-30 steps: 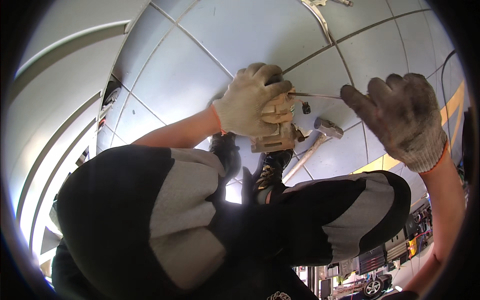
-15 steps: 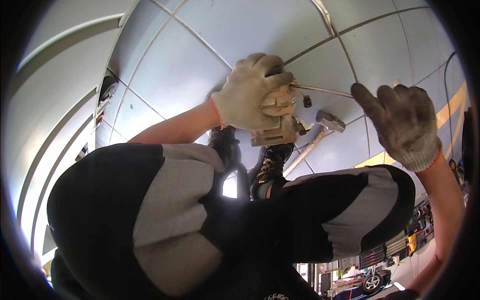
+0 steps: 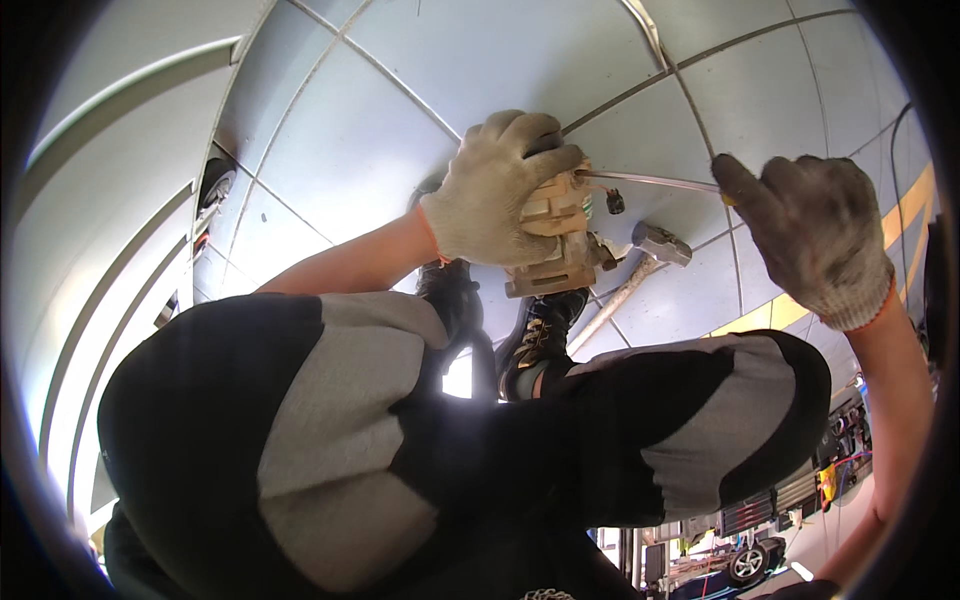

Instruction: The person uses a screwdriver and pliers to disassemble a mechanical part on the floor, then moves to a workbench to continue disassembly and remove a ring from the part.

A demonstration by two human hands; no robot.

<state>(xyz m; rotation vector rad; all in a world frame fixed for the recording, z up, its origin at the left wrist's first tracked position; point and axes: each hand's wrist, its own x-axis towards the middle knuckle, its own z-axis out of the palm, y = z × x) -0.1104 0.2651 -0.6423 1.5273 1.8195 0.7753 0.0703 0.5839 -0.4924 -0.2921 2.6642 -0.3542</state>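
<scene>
My left hand (image 3: 500, 190), in a pale knitted glove, is closed over a tan cast-metal machine part (image 3: 556, 210), which looks like a car air-conditioning compressor. The part sits at my feet; a short wire with a black plug (image 3: 615, 202) hangs from its right side. My right hand (image 3: 810, 235), in a dirtier glove, is wrapped round a screwdriver whose handle is mostly hidden, with a speck of yellow at the index finger. The thin metal shaft (image 3: 655, 181) runs leftward to the upper right of the part; its tip cannot be made out.
A hammer (image 3: 660, 244) lies on the tiled floor (image 3: 560, 60) right of the part, handle toward my shoe (image 3: 540, 335). White panelling (image 3: 120, 180) curves along the left. A dark cable (image 3: 893, 160) crosses a yellow floor line (image 3: 905, 205) at right.
My right hand has shifted slightly to the right and its grip has turned a little. The left hand and the part have barely moved.
</scene>
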